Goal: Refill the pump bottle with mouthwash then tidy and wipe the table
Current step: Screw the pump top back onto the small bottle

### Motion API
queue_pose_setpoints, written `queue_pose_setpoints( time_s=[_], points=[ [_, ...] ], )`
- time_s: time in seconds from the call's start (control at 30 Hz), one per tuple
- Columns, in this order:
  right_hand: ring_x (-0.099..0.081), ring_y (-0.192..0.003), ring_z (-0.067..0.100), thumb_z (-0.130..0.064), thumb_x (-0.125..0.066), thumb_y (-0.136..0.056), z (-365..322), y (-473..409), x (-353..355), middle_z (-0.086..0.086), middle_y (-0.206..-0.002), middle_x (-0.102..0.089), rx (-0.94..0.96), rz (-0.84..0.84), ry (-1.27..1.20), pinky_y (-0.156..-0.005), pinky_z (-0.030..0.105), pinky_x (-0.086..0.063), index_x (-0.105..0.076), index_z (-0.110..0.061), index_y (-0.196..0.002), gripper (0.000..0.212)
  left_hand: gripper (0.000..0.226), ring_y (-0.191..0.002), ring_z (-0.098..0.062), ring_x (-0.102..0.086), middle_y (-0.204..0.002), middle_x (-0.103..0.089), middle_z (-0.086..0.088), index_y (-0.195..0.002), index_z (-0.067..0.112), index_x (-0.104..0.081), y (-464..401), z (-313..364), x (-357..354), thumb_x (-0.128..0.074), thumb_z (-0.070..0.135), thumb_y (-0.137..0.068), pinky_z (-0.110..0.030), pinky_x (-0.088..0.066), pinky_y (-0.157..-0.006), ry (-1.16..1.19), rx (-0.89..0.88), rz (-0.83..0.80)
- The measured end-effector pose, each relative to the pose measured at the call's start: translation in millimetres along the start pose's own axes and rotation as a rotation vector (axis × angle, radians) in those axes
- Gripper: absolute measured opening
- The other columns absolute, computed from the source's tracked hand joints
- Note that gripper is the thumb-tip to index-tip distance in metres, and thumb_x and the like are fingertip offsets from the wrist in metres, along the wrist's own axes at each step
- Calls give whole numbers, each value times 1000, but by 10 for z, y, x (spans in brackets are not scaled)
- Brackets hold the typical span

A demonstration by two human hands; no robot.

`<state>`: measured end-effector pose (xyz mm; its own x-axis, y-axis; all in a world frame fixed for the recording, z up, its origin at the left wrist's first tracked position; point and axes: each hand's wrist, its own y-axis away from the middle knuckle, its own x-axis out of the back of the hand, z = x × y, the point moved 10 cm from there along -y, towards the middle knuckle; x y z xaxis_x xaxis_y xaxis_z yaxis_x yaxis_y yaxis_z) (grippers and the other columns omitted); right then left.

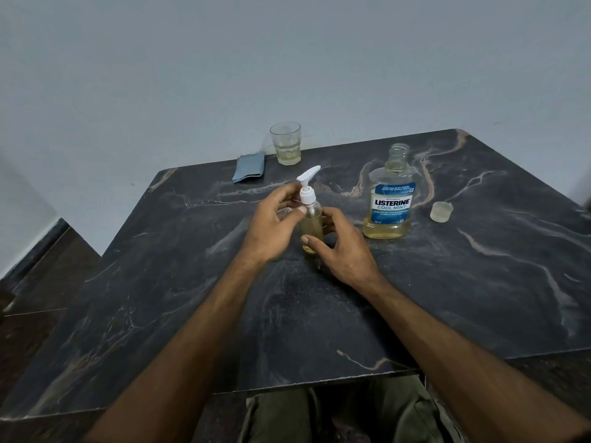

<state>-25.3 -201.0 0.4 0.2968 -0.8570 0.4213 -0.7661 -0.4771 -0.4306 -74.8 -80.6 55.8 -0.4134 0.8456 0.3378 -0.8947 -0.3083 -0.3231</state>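
A small clear pump bottle (311, 226) with yellowish liquid stands upright mid-table, its white pump head (307, 187) seated on the neck. My left hand (274, 228) pinches the white collar with thumb and fingers. My right hand (341, 251) wraps the lower body of the bottle. To the right stands the mouthwash bottle (390, 201), uncapped, with yellowish liquid in its lower part and a blue label. Its clear cap (441, 211) lies on the table further right.
A glass (285, 142) with a little yellowish liquid stands at the far table edge by the wall. A folded blue-grey cloth (250, 166) lies to its left. The dark marble table (319, 314) ends near my lap; the floor drops away at left.
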Motion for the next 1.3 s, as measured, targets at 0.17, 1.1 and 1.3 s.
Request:
queue_pose_setpoints(
  time_s=[0.17, 1.1, 1.3],
  points=[
    [-56, -99, 0, -36, -72, -86, 9, 2, -3, -14, -112, -58, -6, 2, 22, -74, 3, -43, -48, -21, -129, 52, 35, -96, -1, -61, -105, -64, 8, -111, 26, -54, -38, 2, 31, -74, 33, -84, -15, -50, -83, 64, 51, 97],
    [-60, -106, 6, -35, -72, -86, 18, 1, -16, -3, -122, -63, -15, -11, 7, -84, 19, -52, -48, -20, -131, 53, 12, -90, 5, -66, -90, -72, 21, -98, 32, -69, -66, 29, 1, -61, 24, -95, -18, -51, -86, -24, -17, 57],
    [-62, -102, 9, -35, -72, -87, -4, 11, -7, -1, -118, -65, -11, -7, 22, -83, 27, -56, -48, -17, -132, 55, 33, -104, -5, -66, -111, -71, 3, -120, 23, -55, -20, -67, -46, -67, 33, -91, -21, -49, -90, 120, 60, 68]
  ],
)
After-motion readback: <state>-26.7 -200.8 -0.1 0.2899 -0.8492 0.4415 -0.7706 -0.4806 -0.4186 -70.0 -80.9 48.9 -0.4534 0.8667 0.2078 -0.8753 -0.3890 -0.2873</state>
